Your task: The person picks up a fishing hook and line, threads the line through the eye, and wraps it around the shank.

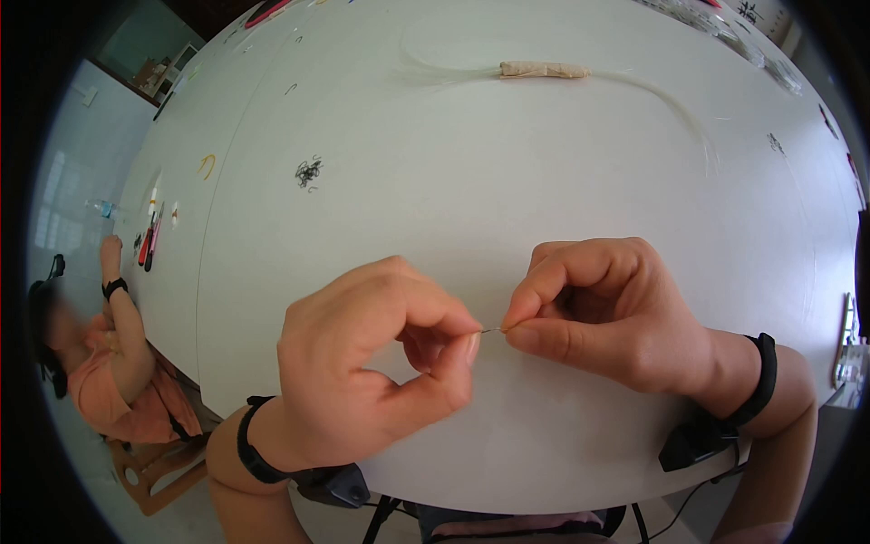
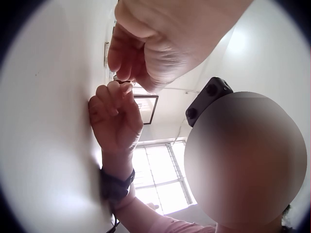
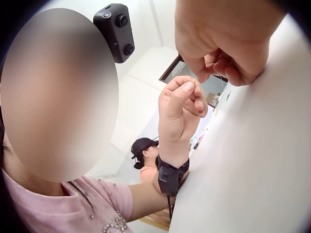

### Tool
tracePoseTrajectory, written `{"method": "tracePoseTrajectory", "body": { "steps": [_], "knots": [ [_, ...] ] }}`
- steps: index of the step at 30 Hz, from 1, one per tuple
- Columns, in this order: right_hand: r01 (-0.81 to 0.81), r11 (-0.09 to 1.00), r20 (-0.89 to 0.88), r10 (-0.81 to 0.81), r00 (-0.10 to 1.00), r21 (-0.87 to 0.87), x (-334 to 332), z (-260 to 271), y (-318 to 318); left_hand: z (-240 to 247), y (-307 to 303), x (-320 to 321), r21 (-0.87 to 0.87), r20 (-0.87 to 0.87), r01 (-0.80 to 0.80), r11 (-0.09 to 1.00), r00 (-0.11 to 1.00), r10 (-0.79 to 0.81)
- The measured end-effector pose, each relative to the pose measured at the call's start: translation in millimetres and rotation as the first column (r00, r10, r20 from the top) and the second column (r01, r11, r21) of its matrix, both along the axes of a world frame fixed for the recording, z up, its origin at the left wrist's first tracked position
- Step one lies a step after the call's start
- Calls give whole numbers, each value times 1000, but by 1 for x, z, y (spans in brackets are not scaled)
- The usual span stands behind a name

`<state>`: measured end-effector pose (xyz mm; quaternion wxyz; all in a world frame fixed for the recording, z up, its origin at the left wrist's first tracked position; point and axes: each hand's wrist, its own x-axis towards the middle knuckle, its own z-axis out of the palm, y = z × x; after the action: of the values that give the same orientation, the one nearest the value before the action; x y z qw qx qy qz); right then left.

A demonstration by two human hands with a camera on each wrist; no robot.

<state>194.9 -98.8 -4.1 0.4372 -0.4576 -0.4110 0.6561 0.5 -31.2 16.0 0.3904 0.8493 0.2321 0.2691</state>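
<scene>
Together, left hand [image 1: 372,363] and right hand [image 1: 616,313] each hold a thin pin [image 1: 490,330] (barely visible) in a narrow thumb-and-forefinger grip, over the worktop [image 1: 507,199] near six o'clock; a taped fibre bundle [image 1: 544,70] lies at twelve.

No legible text, label, brand, number or sign in any of the three views. Only a few dark marks on a pale card [image 1: 750,11] at the far edge of the desk [image 1: 544,181], too small and blurred to read.
</scene>
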Motion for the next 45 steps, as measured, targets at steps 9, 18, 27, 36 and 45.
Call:
{"method": "tracePoseTrajectory", "body": {
  "steps": [9,18,27,36,45],
  "knots": [
    [-23,999,4,22,1000,42,-2,0,-1,2,-3,1,-582,-22,-74,810,997,75],
    [5,1000,-40,-6,999,-10,-1,2,0,0,1,0,-758,38,15,652,999,22],
    [22,1000,-63,-23,998,-12,-2,2,0,-1,4,2,-844,-33,-52,533,998,46],
    [18,1000,-38,-19,999,-24,2,-1,1,-2,9,2,-911,-3,-29,412,998,65],
    [31,999,-27,-32,999,-33,2,0,1,-4,5,5,-868,-15,-64,492,995,102]
  ]
}}
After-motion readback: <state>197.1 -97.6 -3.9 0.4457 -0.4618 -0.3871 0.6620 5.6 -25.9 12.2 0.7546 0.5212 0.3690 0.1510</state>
